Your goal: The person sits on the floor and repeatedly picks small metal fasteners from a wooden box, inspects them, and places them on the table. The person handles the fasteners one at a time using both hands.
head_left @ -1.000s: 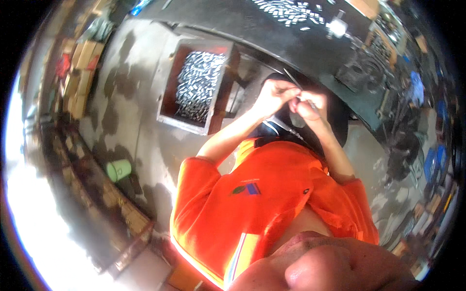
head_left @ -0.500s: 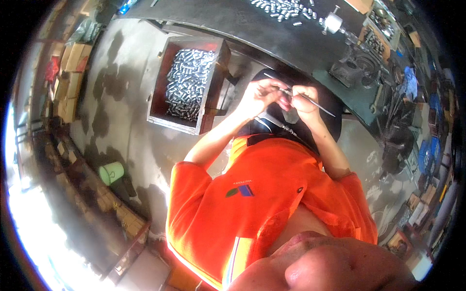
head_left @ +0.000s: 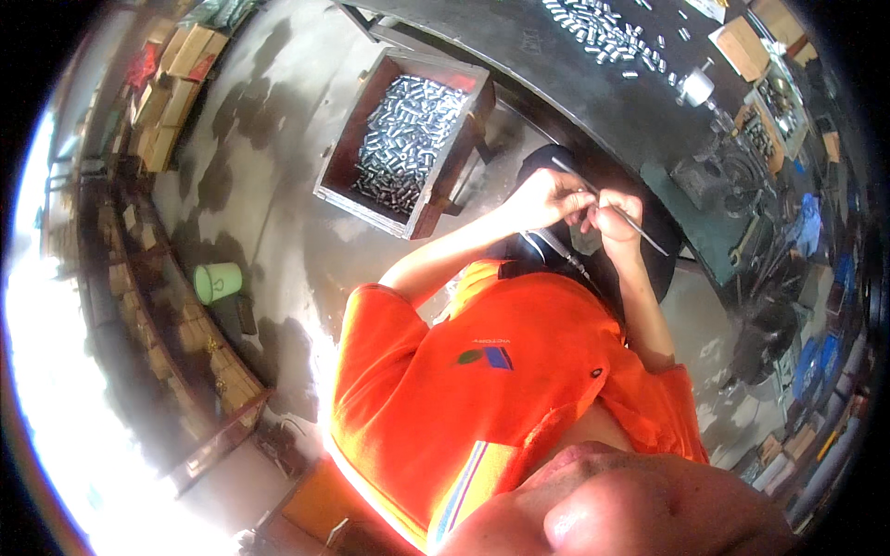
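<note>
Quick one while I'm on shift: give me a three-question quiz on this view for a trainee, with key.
1. The right hand holds: (a) a hammer, (b) a thin rod, (c) a spoon?
2. True or false: the box at the picture's left of the hands contains many small metal pieces.
3. What colour is the bucket near the picture's left side?

Key: 1. b; 2. true; 3. pale green.
</note>
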Tool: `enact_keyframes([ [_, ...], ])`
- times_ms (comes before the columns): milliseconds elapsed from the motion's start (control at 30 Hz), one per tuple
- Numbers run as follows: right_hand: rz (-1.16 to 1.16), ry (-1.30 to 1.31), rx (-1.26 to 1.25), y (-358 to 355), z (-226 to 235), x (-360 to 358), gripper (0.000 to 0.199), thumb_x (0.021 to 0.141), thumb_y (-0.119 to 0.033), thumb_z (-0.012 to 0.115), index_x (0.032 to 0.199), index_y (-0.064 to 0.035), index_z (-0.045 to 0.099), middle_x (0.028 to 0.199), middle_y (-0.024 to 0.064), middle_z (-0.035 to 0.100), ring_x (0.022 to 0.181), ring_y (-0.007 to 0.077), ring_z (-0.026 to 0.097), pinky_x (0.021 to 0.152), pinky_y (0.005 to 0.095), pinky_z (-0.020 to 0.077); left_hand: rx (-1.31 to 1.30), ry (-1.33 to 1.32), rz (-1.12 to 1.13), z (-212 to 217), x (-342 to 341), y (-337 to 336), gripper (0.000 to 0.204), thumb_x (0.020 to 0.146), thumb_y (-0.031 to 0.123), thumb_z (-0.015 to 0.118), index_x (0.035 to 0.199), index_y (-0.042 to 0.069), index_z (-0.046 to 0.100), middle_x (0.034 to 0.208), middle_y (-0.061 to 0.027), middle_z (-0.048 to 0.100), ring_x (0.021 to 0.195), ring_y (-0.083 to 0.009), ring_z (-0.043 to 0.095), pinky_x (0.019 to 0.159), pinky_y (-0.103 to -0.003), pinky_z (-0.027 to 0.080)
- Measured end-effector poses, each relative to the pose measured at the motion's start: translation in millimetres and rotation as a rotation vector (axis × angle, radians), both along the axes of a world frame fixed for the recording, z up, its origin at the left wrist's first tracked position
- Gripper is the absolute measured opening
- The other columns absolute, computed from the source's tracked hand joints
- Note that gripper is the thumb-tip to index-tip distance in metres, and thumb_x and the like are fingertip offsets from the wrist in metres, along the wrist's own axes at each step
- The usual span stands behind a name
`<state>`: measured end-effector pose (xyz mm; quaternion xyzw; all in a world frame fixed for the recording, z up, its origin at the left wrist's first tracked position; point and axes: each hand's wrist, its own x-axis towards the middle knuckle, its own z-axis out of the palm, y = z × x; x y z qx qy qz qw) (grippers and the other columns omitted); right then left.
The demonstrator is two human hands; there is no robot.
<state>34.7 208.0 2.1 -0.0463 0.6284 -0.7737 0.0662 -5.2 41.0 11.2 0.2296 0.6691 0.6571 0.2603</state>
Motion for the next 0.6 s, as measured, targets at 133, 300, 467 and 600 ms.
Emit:
enact_keyframes([
  [133,0.095,-0.137,-0.237,3,3,1,0.021,0.068,-0.006,0.045,0.050,-0.0077,0.034,0.050,0.0031,0.040,0.043,0.0105,0.041,0.042,0.0281,0.0434,-0.062,0.118,-0.137,5,-5,-10,0.019,0.089,0.014,0.055,0.085,-0.002,0.064,0.066,-0.0063,0.063,0.060,-0.0119,0.058,0.057,-0.028,0.047],
  [300,0.184,-0.216,-0.159,12,6,2,0.021,0.066,-0.008,0.047,0.050,-0.0078,0.034,0.049,0.0024,0.039,0.043,0.0105,0.041,0.042,0.0279,0.0435,-0.186,0.395,-0.202,3,-12,-23,0.018,0.089,0.015,0.054,0.085,0.000,0.063,0.066,-0.0054,0.063,0.062,-0.0126,0.059,0.060,-0.030,0.047],
  [467,0.106,-0.109,-0.069,6,6,3,0.021,0.066,-0.010,0.047,0.050,-0.0078,0.033,0.049,0.0014,0.041,0.043,0.0090,0.040,0.042,0.0258,0.0406,0.373,-0.486,-0.059,-8,-3,-24,0.024,0.092,0.017,0.050,0.094,-0.004,0.060,0.070,-0.0131,0.064,0.066,-0.0211,0.065,0.063,-0.030,0.053],
  [600,0.088,-0.010,-0.034,3,-4,-1,0.020,0.063,-0.008,0.045,0.049,-0.0086,0.031,0.048,0.0006,0.040,0.041,0.0084,0.039,0.042,0.0243,0.0372,0.618,-0.686,-0.082,-14,7,-9,0.024,0.092,0.018,0.050,0.098,-0.004,0.059,0.072,-0.0160,0.065,0.068,-0.0257,0.065,0.065,-0.036,0.054],
])
